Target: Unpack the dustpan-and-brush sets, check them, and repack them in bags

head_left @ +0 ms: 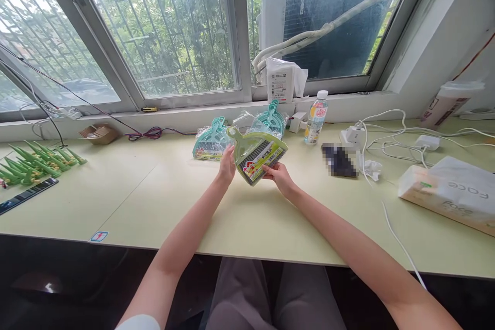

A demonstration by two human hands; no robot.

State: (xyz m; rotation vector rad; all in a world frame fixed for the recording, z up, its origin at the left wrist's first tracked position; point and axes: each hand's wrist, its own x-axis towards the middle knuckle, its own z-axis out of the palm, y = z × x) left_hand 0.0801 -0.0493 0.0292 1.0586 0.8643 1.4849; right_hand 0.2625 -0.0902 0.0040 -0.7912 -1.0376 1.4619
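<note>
Both my hands hold a small yellow-green dustpan and brush set point(257, 152) in a clear plastic wrapper, raised just above the pale green table point(162, 201). My left hand point(227, 165) grips its left edge near the handle. My right hand point(279, 175) pinches the lower right corner by the printed label. Behind it lie two teal dustpan sets, also wrapped: one point(211, 142) at the left and one point(273, 116) further back.
A water bottle point(316, 116), a white bag point(280, 80), chargers with white cables point(386, 136), a dark phone point(339, 161) and a tissue pack point(450, 193) fill the right side. Green plastic pieces point(34, 162) and a small cardboard box point(98, 134) lie at the left.
</note>
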